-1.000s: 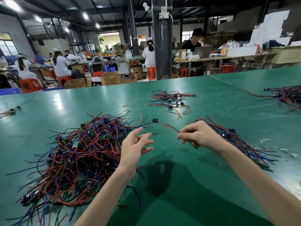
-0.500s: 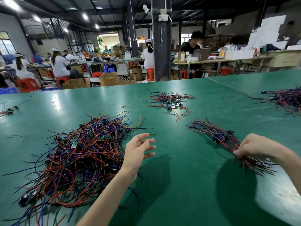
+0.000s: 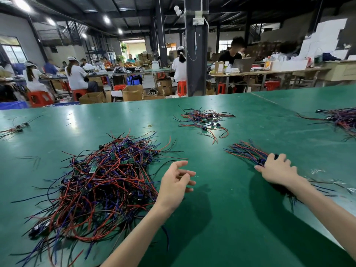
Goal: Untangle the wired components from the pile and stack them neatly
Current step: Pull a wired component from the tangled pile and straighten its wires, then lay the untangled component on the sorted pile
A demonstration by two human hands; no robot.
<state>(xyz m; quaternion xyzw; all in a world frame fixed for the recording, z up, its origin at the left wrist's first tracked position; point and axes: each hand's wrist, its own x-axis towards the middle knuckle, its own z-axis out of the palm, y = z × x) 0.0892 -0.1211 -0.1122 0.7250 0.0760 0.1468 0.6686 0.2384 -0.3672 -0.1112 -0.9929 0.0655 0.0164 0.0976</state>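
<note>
I look down on a broad green worktop (image 3: 221, 218) in a busy workshop. Towards its near left corner lies a large tangled pile of red, blue and black wires with small green circuit boards (image 3: 100, 182) caught among them, loose ends splaying out in every direction. The left hand (image 3: 176, 182) hovers just beside the pile's right edge, palm turned inward, fingers loosely spread and holding nothing. Well apart from it, towards the right edge, the right hand (image 3: 277, 170) lies palm down on a straightened bundle of red and blue wires (image 3: 246, 151), its fingers laid over the small dark parts at the bundle's middle and pressing rather than gripping; the wire ends fan out from under it towards the far side. Near the middle of the far edge sits a smaller loose cluster of wires (image 3: 204, 120). Another dark heap of wires (image 3: 342, 120) reaches the right edge, and a few stray wired pieces (image 3: 15, 128) lie at the left edge. Beyond the worktop, seated workers (image 3: 77, 76) sit on red stools (image 3: 39, 98) beside cardboard boxes (image 3: 133, 92).
</note>
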